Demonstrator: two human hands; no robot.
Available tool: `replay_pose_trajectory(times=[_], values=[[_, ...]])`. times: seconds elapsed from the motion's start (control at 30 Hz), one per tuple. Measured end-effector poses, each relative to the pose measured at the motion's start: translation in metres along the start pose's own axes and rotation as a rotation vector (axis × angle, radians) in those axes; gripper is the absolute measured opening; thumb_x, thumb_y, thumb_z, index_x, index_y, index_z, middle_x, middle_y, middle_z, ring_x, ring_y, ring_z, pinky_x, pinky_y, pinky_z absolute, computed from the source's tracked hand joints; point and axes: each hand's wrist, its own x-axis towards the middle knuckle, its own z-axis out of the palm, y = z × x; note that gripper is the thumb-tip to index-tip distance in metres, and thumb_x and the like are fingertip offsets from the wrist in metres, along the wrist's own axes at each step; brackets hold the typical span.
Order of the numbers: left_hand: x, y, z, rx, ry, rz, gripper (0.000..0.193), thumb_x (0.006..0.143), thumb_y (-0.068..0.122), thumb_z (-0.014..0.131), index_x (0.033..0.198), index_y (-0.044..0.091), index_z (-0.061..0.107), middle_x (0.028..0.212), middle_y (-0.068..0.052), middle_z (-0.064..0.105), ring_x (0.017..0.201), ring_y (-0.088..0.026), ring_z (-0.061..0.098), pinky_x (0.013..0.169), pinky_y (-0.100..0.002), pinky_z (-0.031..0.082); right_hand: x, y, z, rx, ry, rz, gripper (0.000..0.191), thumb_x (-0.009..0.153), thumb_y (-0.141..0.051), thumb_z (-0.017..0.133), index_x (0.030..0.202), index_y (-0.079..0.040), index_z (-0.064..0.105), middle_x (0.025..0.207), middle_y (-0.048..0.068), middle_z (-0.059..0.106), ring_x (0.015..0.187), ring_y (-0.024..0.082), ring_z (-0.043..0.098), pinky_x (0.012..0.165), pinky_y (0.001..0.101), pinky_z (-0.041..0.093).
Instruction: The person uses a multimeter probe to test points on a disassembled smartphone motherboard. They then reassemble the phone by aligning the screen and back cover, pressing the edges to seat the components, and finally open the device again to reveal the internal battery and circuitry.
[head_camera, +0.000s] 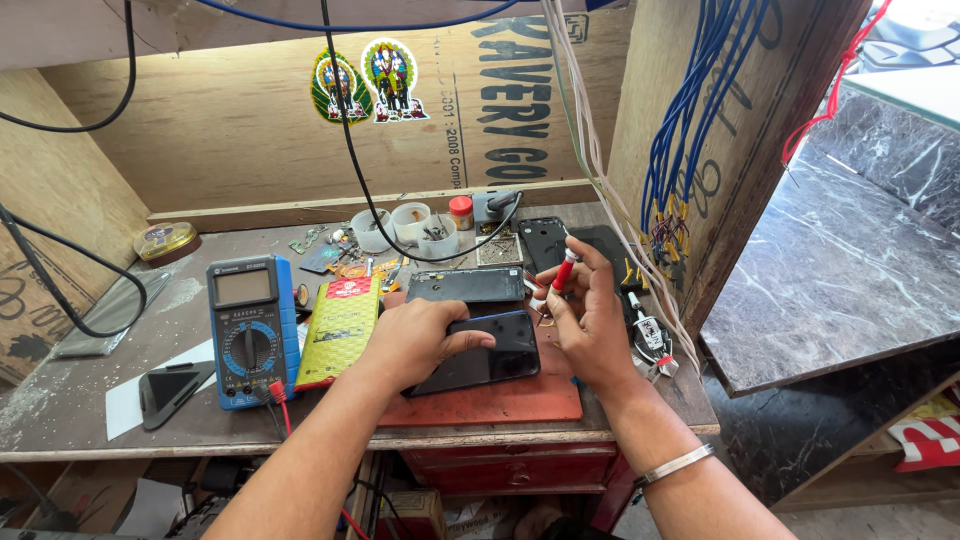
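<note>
left hand (420, 340) lay flat, fingers pressing the dark phone (485, 355) down on the red mat (500, 402). right hand (590, 315) pinched a red-handled screwdriver (560, 272) above the phone's top edge; tip contact probably, view unclear. best kept upright, phone pinned hard.

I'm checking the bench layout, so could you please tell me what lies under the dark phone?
The dark phone lies on a red-orange mat, pinned by the left hand. Whatever sits directly beneath the phone is covered.
</note>
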Motion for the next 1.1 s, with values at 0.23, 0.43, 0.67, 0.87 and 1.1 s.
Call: replay_pose_trajectory(times=[0.23,0.43,0.67,0.87,1.1], values=[[-0.01,-0.004,-0.001,0.023,0.038,0.048,0.062,0.079,0.071,0.065,0.095,0.012,0.076,0.081,-0.016,0.074,0.085,-0.038,0.071,0.075,-0.051,0.054,-0.004,-0.003,0.003,-0.002,0.003,-0.003,0.062,0.098,0.007,0.054,0.153,-0.011,0.031,0.115,0.013,0.067,0.101,0.017,0.07,0.087,0.0313,0.059],[-0.015,-0.003,-0.002,0.017,0.016,0.034,0.061,0.079,0.071,0.065,0.097,0.014,0.076,0.078,-0.016,0.073,0.082,-0.039,0.071,0.072,-0.052,0.054,-0.008,-0.004,0.007,0.004,0.002,0.009,0.061,0.098,0.006,0.054,0.152,-0.011,0.031,0.114,0.013,0.067,0.099,0.016,0.069,0.085,0.0311,0.059],[-0.02,-0.001,-0.002,0.023,0.032,0.036,0.061,0.079,0.072,0.064,0.096,0.015,0.076,0.075,-0.014,0.074,0.078,-0.037,0.071,0.069,-0.051,0.054,-0.011,-0.008,0.011,-0.018,0.005,-0.014,0.062,0.097,0.007,0.055,0.152,-0.011,0.031,0.114,0.012,0.068,0.099,0.016,0.07,0.086,0.0314,0.06],[-0.024,-0.003,-0.001,0.044,0.074,0.078,0.06,0.08,0.071,0.063,0.094,0.014,0.077,0.073,-0.013,0.073,0.076,-0.037,0.071,0.068,-0.051,0.053,-0.015,-0.009,0.013,0.005,0.003,-0.006,0.062,0.098,0.007,0.054,0.152,-0.011,0.031,0.114,0.013,0.067,0.099,0.017,0.07,0.087,0.0317,0.06],[-0.029,-0.004,0.0,0.057,0.052,0.06,0.059,0.08,0.071,0.064,0.093,0.015,0.075,0.073,-0.014,0.072,0.077,-0.036,0.071,0.068,-0.051,0.053,-0.018,-0.011,0.015,0.006,0.008,0.005,0.063,0.097,0.007,0.055,0.152,-0.012,0.031,0.114,0.013,0.067,0.099,0.017,0.069,0.086,0.0319,0.059]])
